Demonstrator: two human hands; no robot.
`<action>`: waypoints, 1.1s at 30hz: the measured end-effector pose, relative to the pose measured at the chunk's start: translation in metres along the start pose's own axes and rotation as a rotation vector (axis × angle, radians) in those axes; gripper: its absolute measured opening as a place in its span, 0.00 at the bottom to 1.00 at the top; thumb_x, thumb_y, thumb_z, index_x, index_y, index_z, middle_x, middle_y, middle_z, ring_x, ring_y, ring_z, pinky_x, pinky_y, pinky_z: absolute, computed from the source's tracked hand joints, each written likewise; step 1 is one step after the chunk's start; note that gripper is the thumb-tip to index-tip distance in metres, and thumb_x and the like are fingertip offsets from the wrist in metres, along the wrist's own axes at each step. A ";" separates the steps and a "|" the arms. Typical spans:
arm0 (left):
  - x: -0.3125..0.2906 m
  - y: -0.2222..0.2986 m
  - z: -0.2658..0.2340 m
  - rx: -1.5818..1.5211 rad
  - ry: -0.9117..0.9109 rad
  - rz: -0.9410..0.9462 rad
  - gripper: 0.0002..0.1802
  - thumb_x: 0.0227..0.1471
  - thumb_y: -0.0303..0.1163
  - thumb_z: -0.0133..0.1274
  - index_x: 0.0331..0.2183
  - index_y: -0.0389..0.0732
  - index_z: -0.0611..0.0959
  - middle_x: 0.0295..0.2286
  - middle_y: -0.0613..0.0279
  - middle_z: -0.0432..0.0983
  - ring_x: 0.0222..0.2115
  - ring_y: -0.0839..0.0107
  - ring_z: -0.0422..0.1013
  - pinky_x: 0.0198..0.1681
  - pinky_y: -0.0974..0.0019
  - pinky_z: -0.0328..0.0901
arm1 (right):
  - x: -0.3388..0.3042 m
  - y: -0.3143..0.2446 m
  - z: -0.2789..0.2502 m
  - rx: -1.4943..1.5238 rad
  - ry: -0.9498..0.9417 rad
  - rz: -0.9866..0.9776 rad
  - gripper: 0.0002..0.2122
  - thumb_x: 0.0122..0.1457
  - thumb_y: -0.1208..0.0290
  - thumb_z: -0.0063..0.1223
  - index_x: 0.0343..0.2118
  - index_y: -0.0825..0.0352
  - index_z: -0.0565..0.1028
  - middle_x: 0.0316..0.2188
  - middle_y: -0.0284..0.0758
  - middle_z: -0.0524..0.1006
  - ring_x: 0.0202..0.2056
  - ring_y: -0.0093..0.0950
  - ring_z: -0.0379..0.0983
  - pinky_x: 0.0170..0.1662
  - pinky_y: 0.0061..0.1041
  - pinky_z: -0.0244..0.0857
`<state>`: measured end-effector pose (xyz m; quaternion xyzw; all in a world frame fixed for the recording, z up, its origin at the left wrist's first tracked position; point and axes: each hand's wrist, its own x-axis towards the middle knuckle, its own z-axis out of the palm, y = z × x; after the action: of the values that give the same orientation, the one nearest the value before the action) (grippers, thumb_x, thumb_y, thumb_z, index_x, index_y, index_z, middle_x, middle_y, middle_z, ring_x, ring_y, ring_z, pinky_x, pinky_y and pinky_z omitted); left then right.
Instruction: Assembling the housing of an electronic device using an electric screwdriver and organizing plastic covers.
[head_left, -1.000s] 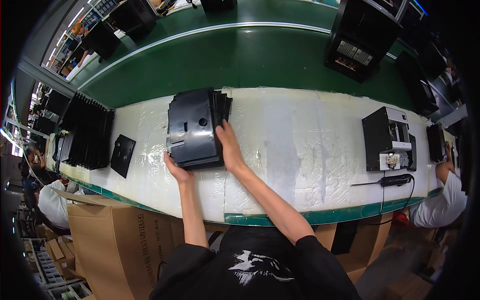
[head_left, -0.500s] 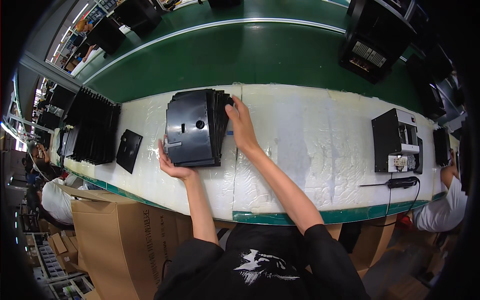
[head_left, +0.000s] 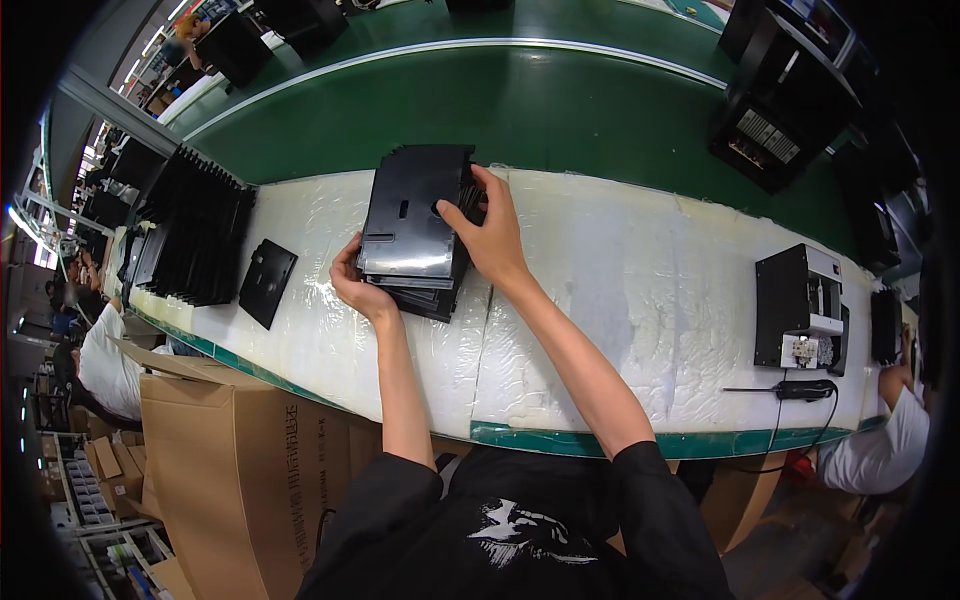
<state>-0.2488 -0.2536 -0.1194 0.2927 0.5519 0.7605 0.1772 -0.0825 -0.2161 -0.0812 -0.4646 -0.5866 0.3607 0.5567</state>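
Note:
A stack of thin black plastic panels (head_left: pixel 425 190) sits between my hands on the white-covered bench, its layers out of line. The glossy top panel has a slot and a round hole, and lower panels stick out at the near side. My left hand (head_left: pixel 362 288) grips the near left corner with bent fingers. My right hand (head_left: pixel 490 232) clasps the right side, thumb on the top face by the round hole and fingers along the far right edge. Left of the stack, a single black panel (head_left: pixel 268 284) lies flat on the bench.
Tall stacks of black panels (head_left: pixel 195 235) stand at the bench's left end. To the right are a black-and-white desktop device (head_left: pixel 800 305) and a corded electric screwdriver (head_left: pixel 800 390). Beyond runs a green conveyor (head_left: pixel 560 110) carrying black machines (head_left: pixel 775 115). A cardboard box (head_left: pixel 210 470) stands below left.
The upper panels have slid out of line with those below, and the stack now reaches farther from me. My right thumb has moved onto the top panel. My left fingers have curled around the corner.

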 end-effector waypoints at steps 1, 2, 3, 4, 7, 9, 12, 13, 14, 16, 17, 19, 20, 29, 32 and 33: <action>-0.007 0.007 0.002 0.063 0.004 0.076 0.27 0.55 0.40 0.24 0.37 0.29 0.73 0.36 0.48 0.73 0.40 0.61 0.68 0.48 0.63 0.60 | -0.001 0.000 0.000 -0.016 0.012 -0.018 0.32 0.47 0.58 0.58 0.52 0.70 0.60 0.49 0.41 0.63 0.49 0.32 0.61 0.49 0.29 0.56; -0.011 0.007 0.003 0.066 0.009 0.076 0.27 0.55 0.40 0.24 0.37 0.29 0.73 0.36 0.48 0.73 0.40 0.61 0.68 0.48 0.63 0.60 | -0.002 0.000 -0.001 -0.032 0.025 -0.035 0.32 0.48 0.58 0.58 0.53 0.70 0.59 0.50 0.42 0.62 0.50 0.32 0.60 0.50 0.29 0.56; -0.014 0.007 0.004 0.075 0.050 0.100 0.27 0.55 0.39 0.25 0.39 0.29 0.73 0.37 0.48 0.73 0.41 0.61 0.68 0.49 0.63 0.60 | -0.003 0.001 -0.002 -0.029 0.022 -0.035 0.32 0.48 0.58 0.58 0.53 0.70 0.59 0.50 0.42 0.62 0.50 0.32 0.60 0.50 0.29 0.56; -0.015 0.007 0.004 0.085 0.089 0.124 0.26 0.54 0.39 0.26 0.41 0.30 0.72 0.38 0.48 0.72 0.41 0.61 0.68 0.50 0.63 0.59 | -0.003 0.001 -0.003 -0.010 -0.005 0.000 0.33 0.48 0.57 0.57 0.53 0.70 0.58 0.51 0.42 0.61 0.51 0.32 0.59 0.50 0.29 0.55; -0.015 0.000 0.004 0.002 0.048 0.062 0.25 0.53 0.38 0.29 0.42 0.29 0.72 0.40 0.47 0.70 0.41 0.61 0.68 0.47 0.64 0.62 | -0.007 0.003 -0.001 0.002 -0.040 0.017 0.34 0.50 0.55 0.55 0.54 0.70 0.57 0.53 0.44 0.58 0.54 0.35 0.56 0.53 0.30 0.53; -0.020 0.007 0.009 -0.021 0.035 -0.043 0.25 0.52 0.39 0.29 0.41 0.31 0.73 0.41 0.50 0.68 0.42 0.62 0.66 0.46 0.64 0.62 | -0.010 0.002 0.001 -0.008 -0.043 0.002 0.34 0.51 0.54 0.53 0.55 0.70 0.56 0.54 0.45 0.57 0.55 0.37 0.54 0.55 0.31 0.51; -0.030 0.003 0.020 0.026 0.112 -0.007 0.25 0.53 0.39 0.29 0.41 0.31 0.73 0.40 0.50 0.68 0.42 0.62 0.66 0.46 0.64 0.62 | -0.015 -0.002 0.008 -0.087 -0.038 -0.006 0.34 0.54 0.53 0.48 0.56 0.72 0.53 0.57 0.48 0.53 0.58 0.41 0.49 0.59 0.33 0.44; -0.029 -0.003 0.020 0.028 0.201 -0.021 0.25 0.52 0.39 0.30 0.39 0.30 0.74 0.37 0.49 0.70 0.38 0.61 0.68 0.44 0.64 0.64 | -0.018 -0.004 0.011 -0.087 -0.039 -0.003 0.34 0.56 0.52 0.45 0.56 0.73 0.52 0.57 0.49 0.52 0.59 0.42 0.47 0.60 0.34 0.42; -0.026 -0.005 0.018 0.027 0.193 -0.019 0.25 0.52 0.39 0.30 0.39 0.30 0.74 0.37 0.49 0.70 0.38 0.61 0.68 0.44 0.64 0.64 | -0.021 -0.006 0.014 -0.088 -0.039 -0.001 0.34 0.57 0.52 0.43 0.57 0.74 0.50 0.57 0.51 0.51 0.59 0.43 0.45 0.61 0.34 0.40; -0.024 -0.004 0.013 -0.048 0.166 -0.090 0.26 0.52 0.41 0.30 0.41 0.30 0.73 0.39 0.49 0.69 0.40 0.61 0.67 0.45 0.64 0.63 | -0.027 -0.009 0.014 -0.103 -0.041 0.025 0.34 0.57 0.52 0.42 0.57 0.75 0.48 0.57 0.52 0.50 0.60 0.44 0.44 0.61 0.35 0.40; -0.023 -0.004 0.011 -0.085 0.129 -0.110 0.29 0.54 0.44 0.27 0.43 0.32 0.72 0.42 0.49 0.68 0.43 0.60 0.65 0.48 0.62 0.61 | -0.029 -0.009 0.015 -0.115 -0.037 0.013 0.34 0.57 0.53 0.42 0.57 0.75 0.48 0.58 0.52 0.49 0.60 0.44 0.44 0.61 0.35 0.40; -0.027 0.005 0.011 -0.105 0.057 -0.114 0.31 0.54 0.46 0.24 0.45 0.33 0.71 0.43 0.49 0.67 0.45 0.60 0.64 0.50 0.61 0.59 | -0.037 -0.008 0.010 -0.119 -0.008 0.012 0.33 0.57 0.55 0.43 0.57 0.74 0.49 0.58 0.53 0.49 0.59 0.45 0.45 0.61 0.35 0.40; -0.029 0.007 0.010 -0.135 0.007 -0.117 0.33 0.55 0.47 0.22 0.46 0.33 0.70 0.45 0.50 0.66 0.47 0.60 0.62 0.52 0.60 0.57 | -0.044 -0.007 0.004 -0.116 0.014 0.027 0.33 0.57 0.55 0.43 0.57 0.74 0.49 0.58 0.53 0.49 0.59 0.45 0.45 0.61 0.35 0.40; -0.020 0.018 -0.006 0.059 -0.056 -0.003 0.32 0.55 0.45 0.21 0.46 0.33 0.71 0.47 0.51 0.67 0.50 0.62 0.60 0.56 0.61 0.49 | -0.163 0.003 -0.143 -0.340 0.129 0.123 0.23 0.50 0.74 0.52 0.50 0.71 0.63 0.54 0.47 0.60 0.56 0.41 0.54 0.58 0.32 0.48; -0.009 0.031 -0.009 0.070 -0.030 0.084 0.31 0.54 0.46 0.24 0.46 0.35 0.72 0.45 0.53 0.69 0.49 0.63 0.62 0.54 0.58 0.51 | -0.219 -0.014 -0.210 -0.521 0.305 0.246 0.17 0.52 0.79 0.48 0.46 0.72 0.66 0.52 0.45 0.62 0.55 0.38 0.57 0.57 0.30 0.49; -0.003 0.033 -0.012 0.067 -0.004 0.097 0.30 0.53 0.46 0.25 0.46 0.36 0.72 0.45 0.55 0.69 0.49 0.63 0.62 0.53 0.58 0.51 | -0.238 -0.021 -0.230 -0.611 0.385 0.266 0.15 0.52 0.79 0.48 0.45 0.72 0.67 0.51 0.45 0.63 0.54 0.38 0.58 0.57 0.31 0.50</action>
<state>-0.2524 -0.2746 -0.0918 0.3262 0.5618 0.7488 0.1314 0.1298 -0.4695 -0.1092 -0.7403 -0.4862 0.1444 0.4412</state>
